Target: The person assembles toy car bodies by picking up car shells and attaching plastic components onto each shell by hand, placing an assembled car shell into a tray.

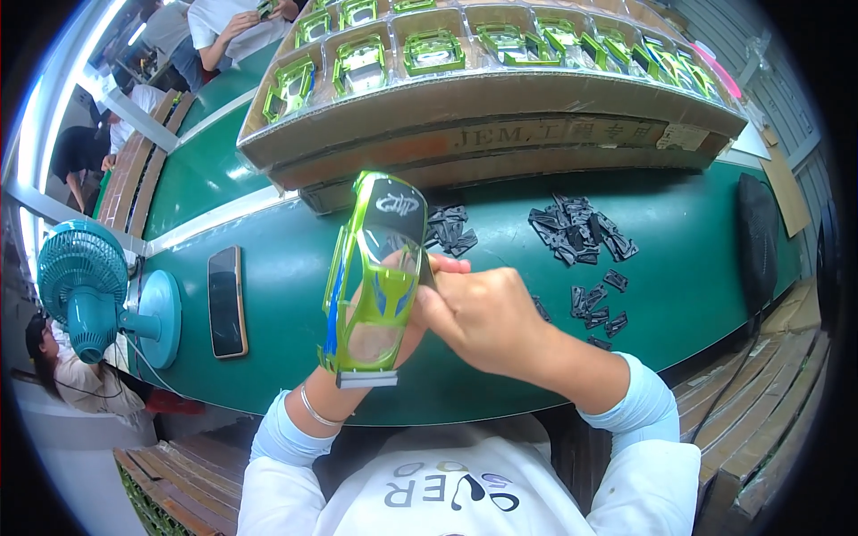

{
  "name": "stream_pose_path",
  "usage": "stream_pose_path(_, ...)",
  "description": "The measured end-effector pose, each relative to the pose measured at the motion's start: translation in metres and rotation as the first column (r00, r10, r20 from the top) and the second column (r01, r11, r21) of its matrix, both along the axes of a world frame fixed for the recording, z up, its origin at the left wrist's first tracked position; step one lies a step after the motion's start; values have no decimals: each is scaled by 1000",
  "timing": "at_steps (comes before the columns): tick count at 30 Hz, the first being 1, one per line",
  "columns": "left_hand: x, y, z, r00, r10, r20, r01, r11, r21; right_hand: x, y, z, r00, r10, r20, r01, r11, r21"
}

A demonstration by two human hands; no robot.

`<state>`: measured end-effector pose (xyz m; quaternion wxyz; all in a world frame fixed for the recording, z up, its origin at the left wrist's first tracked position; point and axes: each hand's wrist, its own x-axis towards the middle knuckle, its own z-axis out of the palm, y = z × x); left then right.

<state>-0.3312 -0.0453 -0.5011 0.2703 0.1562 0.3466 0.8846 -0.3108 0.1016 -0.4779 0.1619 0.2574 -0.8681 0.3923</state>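
- Across a green worktop (679, 241), a person is working by hand, apparently in the middle of fitting or checking a small part at the edge of a toy car body.
- Beyond the hands, a wide cardboard box (375, 143) is standing at the far side, its clear compartments holding other green car bodies (435, 51).
- Held in the air between box and chest, the green toy car body (380, 277) is showing its outer face, its black-panelled end pointing away and its grey bar lying nearest the person.
- The right hand (487, 308) is reaching in from the right, wrist bent toward the middle, knuckles up; its fingers are curling nearly closed on the body's right edge. Whether they are also pinching a small part, one cannot tell.
- The left hand (411, 338) is supporting the body from behind, its forearm rising from below; its fingers, mostly hidden, are seemingly wrapped around the shell, their exact spread impossible to tell.
- Small black parts (572, 230) are lying heaped to the right, with a lesser pile just beside the body and loose pieces nearer the person. The next move is probably calling for a steady left hold while the right fingers are pressing or aligning at that edge.
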Motion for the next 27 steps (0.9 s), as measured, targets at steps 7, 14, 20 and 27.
stream_pose_path(7,-3,2,-1,994,106,33,-102,989,-108,-7,5,12,963,-190,192,235,939,-252)
stream_pose_path(14,-2,7,-4,999,37,2,-36,989,-140,-9,2,9,830,231,508,176,756,-631)
stream_pose_path(20,-3,8,5,988,155,-3,-145,918,-370,-15,-1,-17,944,128,304,102,763,-638)
stream_pose_path(27,-3,9,16,986,142,-91,-169,842,-513,-14,0,-12,878,142,457,203,755,-624)
